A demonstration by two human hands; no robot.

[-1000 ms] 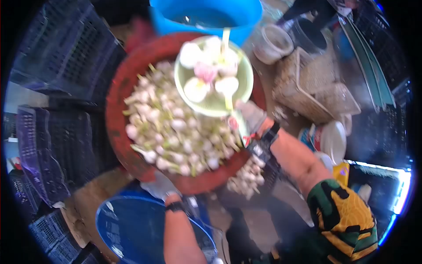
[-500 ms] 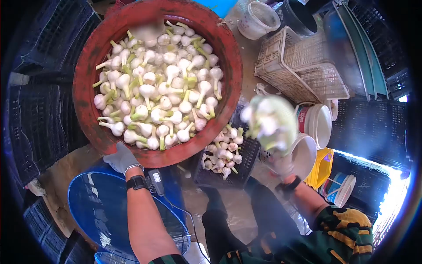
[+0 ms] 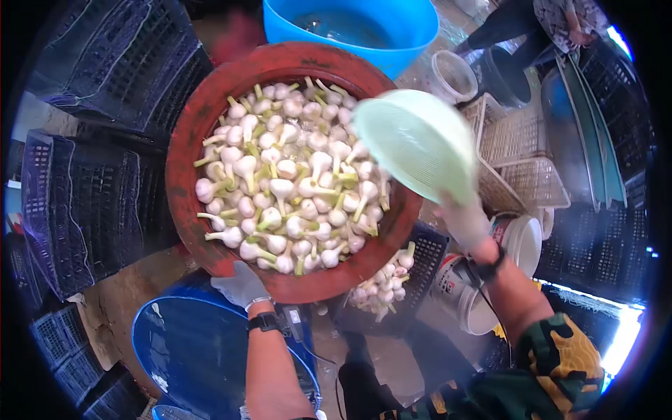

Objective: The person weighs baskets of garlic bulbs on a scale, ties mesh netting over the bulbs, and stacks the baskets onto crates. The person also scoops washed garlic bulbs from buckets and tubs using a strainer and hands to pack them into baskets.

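In my right hand (image 3: 465,224), gloved, is a pale green colander (image 3: 413,140), gripped by its edge. It is tilted over the right side of the large red tub (image 3: 187,210), and no garlic shows inside it. Many garlic bulbs (image 3: 283,189) with short green stems fill the tub, with some water among them. My left hand (image 3: 241,285), in a grey glove, is closed on the tub's near rim. Below the colander, a dark crate (image 3: 420,280) on the floor holds a smaller heap of garlic (image 3: 383,288).
A blue barrel (image 3: 210,350) stands near my left forearm. Beyond the tub is a bright blue basin (image 3: 350,31). White buckets (image 3: 462,294) and a pale plastic basket (image 3: 518,154) line the right. Dark crates (image 3: 91,210) are stacked at left. Another person (image 3: 553,24) appears at top right.
The colander has moved up and left from near the crate to over the tub's edge; the bulbs seen in it earlier no longer show. My left hand stays on the rim. The view has shifted.
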